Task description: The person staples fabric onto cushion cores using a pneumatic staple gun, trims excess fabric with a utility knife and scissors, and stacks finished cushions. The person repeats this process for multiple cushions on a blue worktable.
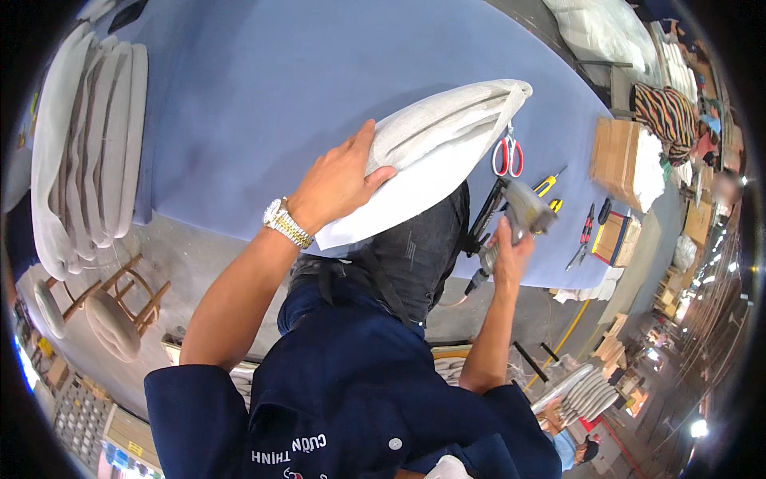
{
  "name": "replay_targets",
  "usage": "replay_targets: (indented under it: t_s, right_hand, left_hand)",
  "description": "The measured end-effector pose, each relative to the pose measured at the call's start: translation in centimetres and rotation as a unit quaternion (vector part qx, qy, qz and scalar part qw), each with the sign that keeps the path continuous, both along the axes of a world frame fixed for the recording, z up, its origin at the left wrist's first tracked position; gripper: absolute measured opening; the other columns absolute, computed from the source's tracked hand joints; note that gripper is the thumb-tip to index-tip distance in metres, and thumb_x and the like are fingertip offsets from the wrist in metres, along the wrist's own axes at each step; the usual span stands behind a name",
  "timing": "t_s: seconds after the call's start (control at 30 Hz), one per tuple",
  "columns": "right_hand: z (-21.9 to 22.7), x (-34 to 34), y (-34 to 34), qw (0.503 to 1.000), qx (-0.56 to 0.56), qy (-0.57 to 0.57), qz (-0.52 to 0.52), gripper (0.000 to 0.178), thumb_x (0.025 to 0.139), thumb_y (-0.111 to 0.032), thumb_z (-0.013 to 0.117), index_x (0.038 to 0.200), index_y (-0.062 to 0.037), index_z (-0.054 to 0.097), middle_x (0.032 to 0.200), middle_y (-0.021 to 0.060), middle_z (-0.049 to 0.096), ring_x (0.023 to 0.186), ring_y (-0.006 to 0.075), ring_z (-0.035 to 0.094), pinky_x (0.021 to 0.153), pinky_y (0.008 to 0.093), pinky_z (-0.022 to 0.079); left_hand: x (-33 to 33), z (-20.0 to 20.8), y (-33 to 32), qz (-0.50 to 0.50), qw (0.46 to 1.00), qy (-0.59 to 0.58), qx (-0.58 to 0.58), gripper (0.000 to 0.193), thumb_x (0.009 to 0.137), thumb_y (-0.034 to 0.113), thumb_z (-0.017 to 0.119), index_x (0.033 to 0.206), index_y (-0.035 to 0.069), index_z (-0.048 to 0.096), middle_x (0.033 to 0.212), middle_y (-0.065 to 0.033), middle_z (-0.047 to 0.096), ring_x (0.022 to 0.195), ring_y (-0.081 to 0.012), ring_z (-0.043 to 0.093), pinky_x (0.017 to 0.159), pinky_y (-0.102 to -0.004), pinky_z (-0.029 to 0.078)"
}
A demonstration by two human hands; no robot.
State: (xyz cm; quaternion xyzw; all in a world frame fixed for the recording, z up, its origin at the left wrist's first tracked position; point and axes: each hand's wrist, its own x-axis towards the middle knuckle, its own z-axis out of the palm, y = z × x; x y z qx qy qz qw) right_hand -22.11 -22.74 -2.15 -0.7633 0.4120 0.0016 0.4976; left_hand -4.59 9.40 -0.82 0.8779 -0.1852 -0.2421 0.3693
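A white cloth-covered seat cushion (431, 172) stands tilted near the front edge of the blue-topped table (263, 88), its folded fabric edge facing up. My left hand (335, 185) grips its left end, the thumb on the near face and the fingers along the upper edge. In my right hand (511, 251) is a grey air staple gun (527, 209), slightly blurred, held by its handle with the hose end downward. The gun is to the right of the cushion, apart from it. Red-handled scissors (508, 156) lie just beyond the gun, beside the cushion's right end.
Right of the gun lie a yellow utility knife (546, 186) and red-handled pliers (586, 231). A cardboard box (613, 164) stands at the table's right side. Several white cushions (96, 144) are stacked at the left. Wooden stools (116, 319) stand on the floor, lower left.
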Motion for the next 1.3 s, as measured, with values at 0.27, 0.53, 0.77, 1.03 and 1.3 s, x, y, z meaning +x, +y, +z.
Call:
replay_targets:
  t_s: [0.27, 0.53, 0.77, 1.03, 1.3]
  right_hand:
    - [7.8, 4.7, 10.6, 0.935, -0.025, -0.172, 0.308, 0.022, 0.086, -0.005, 0.079, 0.106, 0.0018, 0.073, 0.098, 0.0137, 0.077, 0.086, 0.025, 0.075, 0.079, 0.035, 0.057]
    - [7.3, 8.6, 12.7, 0.932, -0.051, -0.103, 0.343, 0.021, 0.086, -0.008, 0.077, 0.105, -0.0005, 0.075, 0.099, 0.017, 0.077, 0.091, 0.0325, 0.076, 0.08, 0.0384, 0.058]
    - [6.7, 8.5, 12.7, 0.917, -0.068, -0.13, 0.371, 0.023, 0.082, -0.006, 0.079, 0.103, 0.0004, 0.074, 0.099, 0.0175, 0.077, 0.091, 0.0347, 0.075, 0.08, 0.0388, 0.058]
    - [6.0, 8.5, 12.5, 0.912, -0.072, -0.132, 0.381, 0.022, 0.081, -0.005, 0.079, 0.102, 0.0002, 0.074, 0.098, 0.0167, 0.077, 0.088, 0.0333, 0.076, 0.078, 0.0397, 0.059]
    - [6.9, 8.1, 12.4, 0.9, -0.088, -0.134, 0.405, 0.025, 0.08, -0.007, 0.081, 0.103, 0.0005, 0.073, 0.101, 0.0174, 0.075, 0.086, 0.0334, 0.075, 0.074, 0.0379, 0.058]
  left_hand:
    - [0.2, 0.6, -0.1, 0.012, 1.0, 0.011, 0.027, 0.075, 0.099, 0.041, 0.066, 0.149, -0.008, 0.04, 0.127, -0.0364, 0.062, 0.109, -0.0491, 0.066, 0.093, -0.0519, 0.054]
    - [0.5, 0.7, 0.4, 0.015, 1.0, 0.021, 0.001, 0.073, 0.095, 0.028, 0.071, 0.149, -0.007, 0.037, 0.133, -0.033, 0.06, 0.11, -0.0485, 0.065, 0.091, -0.0539, 0.055]
    - [-0.1, -0.4, 0.6, 0.029, 0.999, -0.011, -0.037, 0.076, 0.092, 0.026, 0.072, 0.151, -0.005, 0.036, 0.135, -0.0322, 0.059, 0.108, -0.0485, 0.066, 0.089, -0.0529, 0.056]
    - [-0.4, 0.1, 0.2, 0.045, 0.999, -0.005, -0.015, 0.076, 0.091, 0.024, 0.073, 0.151, -0.003, 0.035, 0.133, -0.0322, 0.06, 0.105, -0.0486, 0.067, 0.087, -0.0532, 0.058]
    - [-0.2, -0.4, 0.2, 0.032, 0.999, -0.003, -0.013, 0.081, 0.084, 0.013, 0.076, 0.152, -0.004, 0.035, 0.137, -0.0311, 0.058, 0.106, -0.0473, 0.068, 0.089, -0.0517, 0.058]
